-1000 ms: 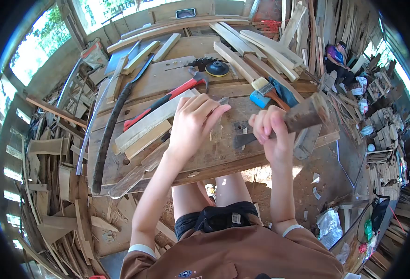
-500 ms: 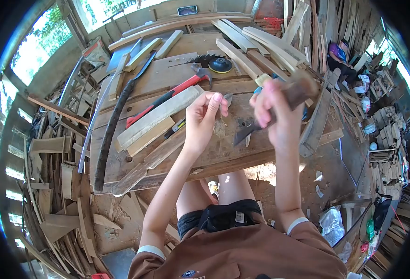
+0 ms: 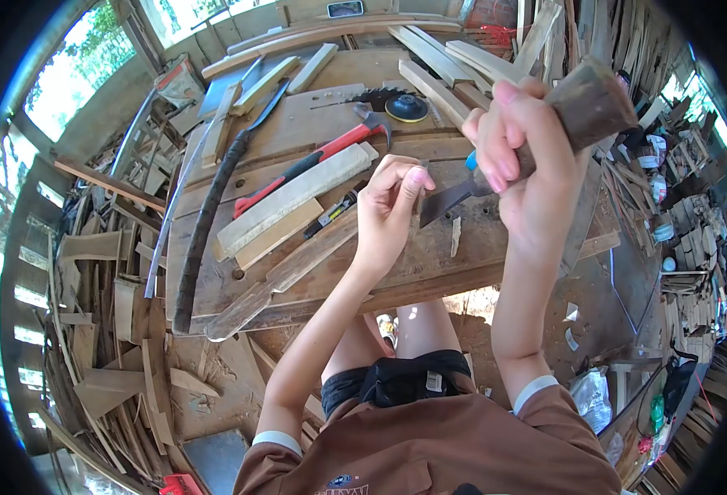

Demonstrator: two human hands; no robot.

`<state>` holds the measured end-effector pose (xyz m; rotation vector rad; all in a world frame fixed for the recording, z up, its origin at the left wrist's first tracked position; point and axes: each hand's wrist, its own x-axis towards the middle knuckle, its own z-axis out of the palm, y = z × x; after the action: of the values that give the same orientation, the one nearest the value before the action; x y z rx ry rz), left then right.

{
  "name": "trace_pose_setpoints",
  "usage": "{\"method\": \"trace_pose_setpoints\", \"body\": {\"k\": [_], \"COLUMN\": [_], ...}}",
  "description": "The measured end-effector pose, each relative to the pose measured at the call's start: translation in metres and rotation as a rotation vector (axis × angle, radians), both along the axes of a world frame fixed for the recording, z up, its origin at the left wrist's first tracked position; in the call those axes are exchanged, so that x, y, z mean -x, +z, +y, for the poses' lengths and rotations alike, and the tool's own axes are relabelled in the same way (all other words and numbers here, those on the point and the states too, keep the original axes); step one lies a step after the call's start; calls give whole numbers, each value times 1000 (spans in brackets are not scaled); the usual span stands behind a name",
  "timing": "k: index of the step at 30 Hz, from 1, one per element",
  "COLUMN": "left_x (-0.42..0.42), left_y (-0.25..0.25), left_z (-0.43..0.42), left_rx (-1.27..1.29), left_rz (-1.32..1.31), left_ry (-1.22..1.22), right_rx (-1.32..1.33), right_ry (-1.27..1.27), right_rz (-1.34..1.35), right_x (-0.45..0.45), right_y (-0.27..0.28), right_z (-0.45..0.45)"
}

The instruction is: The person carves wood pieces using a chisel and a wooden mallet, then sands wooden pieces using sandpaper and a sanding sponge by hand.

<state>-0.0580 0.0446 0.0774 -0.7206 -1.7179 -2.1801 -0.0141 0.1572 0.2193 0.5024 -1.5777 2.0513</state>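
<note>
Right hand: closed round a wood-handled blade tool, held over the right half of the bench. Long axis slanting, thick butt to the upper right, flat dark blade to the lower left, its end just beside the left hand. Handle: stout, rough, brown wood.

Left hand: fingers curled, thumb against forefinger; whether anything small is pinched there cannot be told.

Near the hands: pale, thin wood sliver; yellow-and-black utility knife; tan wood block alongside a longer, whitish batten.

Farther: claw hammer, red-and-black grip; long knife, dark, ridged handle; round black disc beside a toothed saw blade; straight-sawn planks.

Containers, far right: white pail; green plastic bottle.
</note>
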Motion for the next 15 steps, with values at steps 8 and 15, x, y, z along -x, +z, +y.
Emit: {"method": "trace_pose_setpoints", "body": {"k": [8,15], "left_x": [0,-1], "left_y": [-2,-1], "left_z": [2,4], "left_rx": [-61,-82], "left_rz": [-74,-86], "left_ry": [-17,-41], "right_rx": [10,-4], "right_ry": [29,15], "right_rz": [-22,-43], "right_x": [-1,6], "right_y": [-6,-12], "right_z": [-5,-8]}}
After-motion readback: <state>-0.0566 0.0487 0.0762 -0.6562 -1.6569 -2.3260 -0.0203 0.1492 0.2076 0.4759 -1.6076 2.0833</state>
